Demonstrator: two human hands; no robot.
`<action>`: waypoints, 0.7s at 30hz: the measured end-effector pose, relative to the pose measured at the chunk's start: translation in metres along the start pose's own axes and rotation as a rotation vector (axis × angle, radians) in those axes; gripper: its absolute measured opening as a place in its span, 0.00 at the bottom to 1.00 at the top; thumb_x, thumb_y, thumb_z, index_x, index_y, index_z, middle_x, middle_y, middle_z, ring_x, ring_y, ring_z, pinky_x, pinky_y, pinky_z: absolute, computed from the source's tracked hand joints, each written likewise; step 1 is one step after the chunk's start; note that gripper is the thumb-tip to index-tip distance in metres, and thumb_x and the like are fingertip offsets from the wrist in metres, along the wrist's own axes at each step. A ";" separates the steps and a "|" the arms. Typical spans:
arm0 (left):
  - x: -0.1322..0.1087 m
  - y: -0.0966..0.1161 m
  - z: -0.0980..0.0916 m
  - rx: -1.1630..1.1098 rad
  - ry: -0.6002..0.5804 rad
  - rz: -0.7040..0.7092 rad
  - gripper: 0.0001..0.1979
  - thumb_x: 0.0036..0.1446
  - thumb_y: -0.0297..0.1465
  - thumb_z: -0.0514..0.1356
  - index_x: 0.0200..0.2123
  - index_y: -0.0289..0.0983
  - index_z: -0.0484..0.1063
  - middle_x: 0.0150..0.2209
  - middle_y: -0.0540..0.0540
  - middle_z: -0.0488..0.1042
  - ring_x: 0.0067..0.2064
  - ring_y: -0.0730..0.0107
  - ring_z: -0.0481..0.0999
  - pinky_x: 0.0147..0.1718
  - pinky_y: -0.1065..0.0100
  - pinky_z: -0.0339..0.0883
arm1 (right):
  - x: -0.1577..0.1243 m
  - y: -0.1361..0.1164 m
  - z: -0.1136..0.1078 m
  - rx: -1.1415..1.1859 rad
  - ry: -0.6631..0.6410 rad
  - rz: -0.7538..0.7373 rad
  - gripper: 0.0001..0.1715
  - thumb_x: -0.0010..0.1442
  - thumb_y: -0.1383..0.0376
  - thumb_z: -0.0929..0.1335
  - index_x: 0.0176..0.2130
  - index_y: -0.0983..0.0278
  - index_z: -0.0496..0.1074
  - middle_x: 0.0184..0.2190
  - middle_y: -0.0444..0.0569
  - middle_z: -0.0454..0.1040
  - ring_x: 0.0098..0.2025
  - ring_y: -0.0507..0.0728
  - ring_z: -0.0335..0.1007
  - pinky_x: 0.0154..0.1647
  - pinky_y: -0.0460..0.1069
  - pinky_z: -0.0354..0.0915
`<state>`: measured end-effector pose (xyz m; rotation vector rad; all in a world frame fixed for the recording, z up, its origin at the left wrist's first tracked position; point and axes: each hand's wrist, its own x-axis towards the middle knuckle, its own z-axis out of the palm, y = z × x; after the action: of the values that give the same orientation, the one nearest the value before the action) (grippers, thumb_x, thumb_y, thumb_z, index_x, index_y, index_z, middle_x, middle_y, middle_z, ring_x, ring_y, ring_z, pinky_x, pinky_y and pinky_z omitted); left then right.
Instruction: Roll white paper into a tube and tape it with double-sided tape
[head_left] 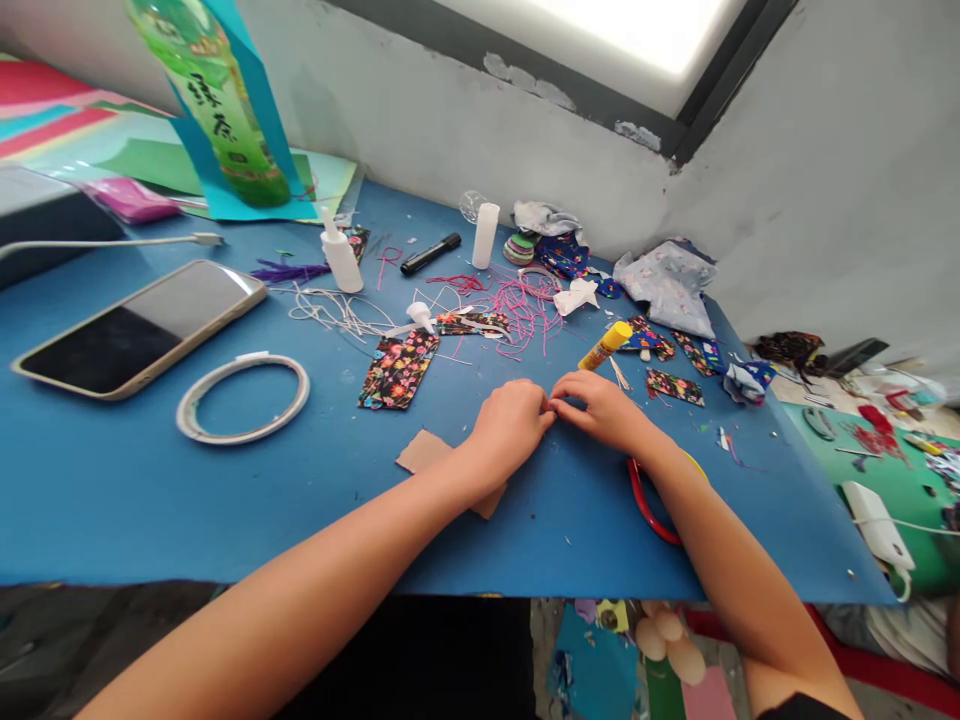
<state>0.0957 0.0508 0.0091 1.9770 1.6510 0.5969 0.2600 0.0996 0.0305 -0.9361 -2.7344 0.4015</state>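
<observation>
My left hand (506, 425) and my right hand (604, 408) meet fingertip to fingertip over the blue table (112, 480), both pinched closed on something too small to make out. A brown cardboard piece (424, 450) lies under my left wrist. Red-handled scissors (646, 505) lie partly hidden beneath my right forearm. A yellow glue stick (604, 346) lies just beyond my right hand. A floral fabric strip (399, 368) rests to the left of my hands.
A phone (142, 325) and a white tape ring (241, 397) sit at the left. Pink threads (517, 300), white glue bottles (341, 258), a black marker (430, 254) and fabric scraps (667, 285) crowd the far side. A green bottle (217, 100) stands at the back left.
</observation>
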 end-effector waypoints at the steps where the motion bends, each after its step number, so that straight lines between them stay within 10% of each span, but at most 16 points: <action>1: 0.000 0.000 0.000 0.005 0.002 0.001 0.09 0.58 0.33 0.59 0.37 0.36 0.77 0.38 0.41 0.78 0.40 0.61 0.77 0.40 0.65 0.68 | 0.000 0.000 0.001 0.009 -0.001 0.020 0.07 0.61 0.67 0.64 0.33 0.65 0.71 0.33 0.50 0.74 0.37 0.56 0.68 0.41 0.51 0.64; 16: 0.000 0.000 -0.002 -0.025 0.001 0.023 0.08 0.57 0.33 0.61 0.34 0.37 0.78 0.36 0.44 0.78 0.38 0.63 0.76 0.39 0.66 0.68 | -0.008 0.000 -0.018 0.230 0.397 0.274 0.19 0.66 0.58 0.56 0.27 0.61 0.61 0.21 0.42 0.64 0.24 0.52 0.62 0.30 0.48 0.60; 21: 0.000 0.000 -0.001 -0.032 0.016 0.016 0.08 0.56 0.32 0.60 0.34 0.37 0.78 0.36 0.43 0.78 0.38 0.63 0.76 0.39 0.66 0.68 | -0.013 0.006 -0.022 0.031 0.288 0.026 0.10 0.64 0.61 0.63 0.38 0.62 0.72 0.39 0.51 0.77 0.42 0.57 0.71 0.42 0.52 0.64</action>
<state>0.0950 0.0511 0.0101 1.9687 1.6263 0.6425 0.2793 0.1000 0.0475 -0.9413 -2.4521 0.2872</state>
